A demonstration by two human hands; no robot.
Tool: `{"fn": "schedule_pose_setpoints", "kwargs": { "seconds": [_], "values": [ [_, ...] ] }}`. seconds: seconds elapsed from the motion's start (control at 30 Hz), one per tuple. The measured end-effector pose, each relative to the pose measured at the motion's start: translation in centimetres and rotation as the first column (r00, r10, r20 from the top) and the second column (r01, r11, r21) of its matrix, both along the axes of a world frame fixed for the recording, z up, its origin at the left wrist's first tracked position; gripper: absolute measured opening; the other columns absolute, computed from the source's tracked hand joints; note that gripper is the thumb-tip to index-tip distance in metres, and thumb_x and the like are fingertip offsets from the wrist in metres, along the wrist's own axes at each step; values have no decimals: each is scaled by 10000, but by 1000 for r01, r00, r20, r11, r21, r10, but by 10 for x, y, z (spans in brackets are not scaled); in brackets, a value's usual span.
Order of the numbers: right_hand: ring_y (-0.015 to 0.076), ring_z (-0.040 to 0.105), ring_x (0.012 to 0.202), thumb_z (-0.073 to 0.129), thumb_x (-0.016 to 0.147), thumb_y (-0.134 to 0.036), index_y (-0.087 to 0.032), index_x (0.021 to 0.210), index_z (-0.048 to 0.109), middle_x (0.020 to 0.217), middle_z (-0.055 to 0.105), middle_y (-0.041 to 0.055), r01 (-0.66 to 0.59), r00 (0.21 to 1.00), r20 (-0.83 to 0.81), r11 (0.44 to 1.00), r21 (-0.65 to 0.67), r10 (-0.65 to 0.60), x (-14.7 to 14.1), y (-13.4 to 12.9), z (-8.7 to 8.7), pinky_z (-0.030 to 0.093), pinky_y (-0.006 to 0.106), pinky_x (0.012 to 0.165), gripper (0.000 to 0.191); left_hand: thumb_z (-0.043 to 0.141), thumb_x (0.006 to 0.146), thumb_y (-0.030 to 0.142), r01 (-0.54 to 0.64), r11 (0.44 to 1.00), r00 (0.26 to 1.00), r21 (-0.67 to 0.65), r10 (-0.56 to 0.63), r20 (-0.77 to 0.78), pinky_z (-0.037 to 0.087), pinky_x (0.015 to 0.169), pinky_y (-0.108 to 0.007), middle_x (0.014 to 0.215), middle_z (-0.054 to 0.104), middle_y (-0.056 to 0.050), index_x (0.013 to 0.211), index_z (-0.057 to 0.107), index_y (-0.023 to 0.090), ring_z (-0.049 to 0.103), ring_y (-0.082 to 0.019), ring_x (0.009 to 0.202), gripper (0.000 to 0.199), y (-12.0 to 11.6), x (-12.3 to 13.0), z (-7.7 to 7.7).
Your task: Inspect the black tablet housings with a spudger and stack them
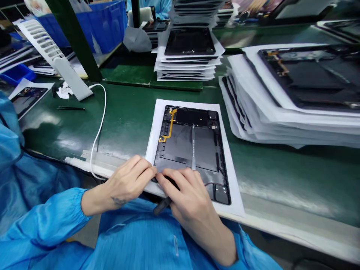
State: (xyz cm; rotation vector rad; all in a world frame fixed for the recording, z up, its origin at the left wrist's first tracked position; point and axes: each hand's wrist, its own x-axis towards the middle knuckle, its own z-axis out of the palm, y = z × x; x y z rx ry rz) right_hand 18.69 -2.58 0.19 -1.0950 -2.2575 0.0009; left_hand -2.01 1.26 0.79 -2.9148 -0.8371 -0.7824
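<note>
An opened tablet housing (182, 140) with a yellow flex cable lies on a white sheet (230, 168) at the table's front edge. At its lower left corner, my left hand (131, 180) has its fingertips pinched together; whatever lies between them is too small to tell. My right hand (187, 191) is closed around a black tool (162, 206), whose end sticks out below the palm. Its fingertips rest at the same corner, close beside those of my left hand. The tool's tip is hidden.
Stacks of tablet parts with white sheets stand at the right (261, 127) and back (187, 69). A white cable (101, 123), black tweezers (71, 108) and a slatted white stand (67, 75) are on the left. Blue sleeves of another person (8, 131) show far left.
</note>
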Motion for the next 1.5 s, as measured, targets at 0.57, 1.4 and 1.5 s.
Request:
{"fn": "schedule_pose_setpoints", "kwargs": {
  "seconds": [0.57, 1.4, 1.5],
  "values": [
    [259, 578, 932, 404, 1059, -404, -53, 1311, 552, 1130, 679, 167, 0, 1000, 4, 1000, -1, 0, 12, -2, 12, 483, 384, 788, 457, 428, 1013, 85, 10, 973, 996, 230, 10, -84, 608, 771, -393, 1024, 701, -191, 1228, 596, -20, 664, -269, 953, 292, -15, -11, 0],
    [177, 627, 892, 496, 943, 18, -138, 1298, 622, 1075, 691, 100, -102, 989, 98, 991, -91, 111, 26, 6, 6, 519, 296, 770, 408, 475, 1058, 394, 88, 938, 996, -336, -78, 43, 214, 1296, -412, 1603, 401, -86, 1565, 332, 167, 293, -187, 1531, 573, 18, -12, -5],
    [175, 637, 850, 505, 938, 8, -141, 1255, 654, 1027, 703, 96, -99, 989, 103, 991, -84, 108, 24, 7, 8, 523, 288, 725, 381, 493, 1054, 375, 103, 938, 993, -332, -78, 86, 245, 1287, -429, 1581, 436, -92, 1557, 354, 180, 335, -201, 1513, 557, 17, -12, -5]
  ]
}}
